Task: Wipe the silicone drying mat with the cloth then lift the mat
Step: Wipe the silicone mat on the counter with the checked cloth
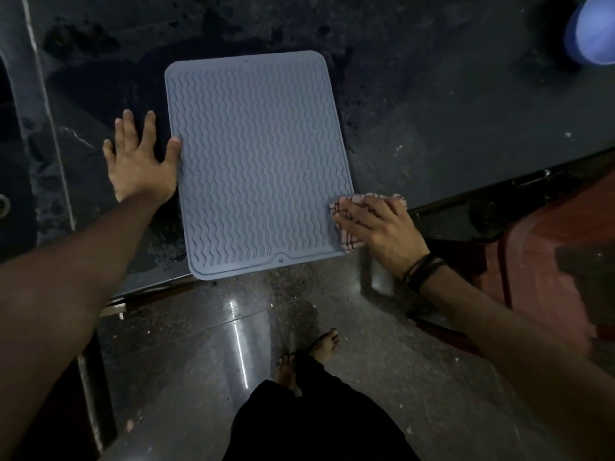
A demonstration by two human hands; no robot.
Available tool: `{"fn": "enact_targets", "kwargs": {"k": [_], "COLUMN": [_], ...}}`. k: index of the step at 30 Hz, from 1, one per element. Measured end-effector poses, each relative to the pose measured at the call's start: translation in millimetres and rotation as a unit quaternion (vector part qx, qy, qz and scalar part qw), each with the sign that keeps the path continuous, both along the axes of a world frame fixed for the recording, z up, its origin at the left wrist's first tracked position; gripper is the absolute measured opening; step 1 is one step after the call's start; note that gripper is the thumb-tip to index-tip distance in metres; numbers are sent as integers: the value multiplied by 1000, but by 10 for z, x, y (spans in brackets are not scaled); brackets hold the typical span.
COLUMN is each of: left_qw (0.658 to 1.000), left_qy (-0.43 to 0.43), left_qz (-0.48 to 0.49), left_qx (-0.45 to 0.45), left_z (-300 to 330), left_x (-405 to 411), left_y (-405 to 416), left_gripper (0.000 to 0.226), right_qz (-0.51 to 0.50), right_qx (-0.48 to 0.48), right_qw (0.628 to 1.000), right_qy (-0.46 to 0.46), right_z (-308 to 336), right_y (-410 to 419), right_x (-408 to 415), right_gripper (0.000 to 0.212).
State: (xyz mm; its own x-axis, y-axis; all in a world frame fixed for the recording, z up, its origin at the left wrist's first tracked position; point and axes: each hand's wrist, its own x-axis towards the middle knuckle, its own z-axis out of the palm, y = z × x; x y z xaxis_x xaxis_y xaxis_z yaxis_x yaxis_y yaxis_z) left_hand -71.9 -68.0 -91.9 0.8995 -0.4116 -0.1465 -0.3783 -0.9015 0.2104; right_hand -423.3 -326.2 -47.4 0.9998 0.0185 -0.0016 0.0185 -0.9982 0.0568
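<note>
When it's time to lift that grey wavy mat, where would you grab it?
Probably the mat's near edge, from the person's side. That edge hangs slightly past the countertop, so fingers could slip underneath and pinch it. Elsewhere it lies flat, giving no gap. The right hand with the cloth is closest.

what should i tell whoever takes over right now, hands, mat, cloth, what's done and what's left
Left hand: flat and spread on the dark counter, thumb touching the left edge of the mat.
Right hand: pressing the checked cloth flat onto the mat's near right corner.
Mat: lying flat, its near edge sticking out slightly past the counter edge.
Done: cloth is on the mat; how much has been wiped cannot be told.
Left: finish wiping, then lift the mat.
</note>
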Motion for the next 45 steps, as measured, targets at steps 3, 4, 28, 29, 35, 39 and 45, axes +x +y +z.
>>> {"fn": "enact_targets", "kwargs": {"k": [3, 4, 28, 29, 35, 39, 45], "left_qw": [1000, 1000, 1000, 1000, 1000, 1000, 1000], "left_qy": [0, 0, -2, -2, -2, 0, 2], "left_qz": [-1, -1, 13, 13, 11, 11, 13], "left_qx": [-2, 0, -2, -3, 0, 3, 8], "left_z": [-3, -6, 46, 44, 37, 26, 8], "left_x": [4, -2, -33, -34, -40, -30, -37], "left_y": [5, 12, -22, -22, -13, -13, -5], "left_gripper": [76, 76, 76, 76, 76, 77, 76], "right_qz": [-73, -69, 165, 169, 147, 100, 67], "right_qx": [33, 39, 35, 34, 22, 33, 77], "right_qw": [995, 995, 986, 985, 988, 994, 990], "right_qy": [-50, -56, -20, -14, -34, -30, -97], "right_z": [82, 75, -196, -215, -111, 22, 57], "right_y": [101, 184, 452, 407, -129, -316, 83], "right_x": [212, 301, 326, 300, -133, -259, 235], "right_gripper": [41, 42, 42, 41, 38, 35, 44]}}
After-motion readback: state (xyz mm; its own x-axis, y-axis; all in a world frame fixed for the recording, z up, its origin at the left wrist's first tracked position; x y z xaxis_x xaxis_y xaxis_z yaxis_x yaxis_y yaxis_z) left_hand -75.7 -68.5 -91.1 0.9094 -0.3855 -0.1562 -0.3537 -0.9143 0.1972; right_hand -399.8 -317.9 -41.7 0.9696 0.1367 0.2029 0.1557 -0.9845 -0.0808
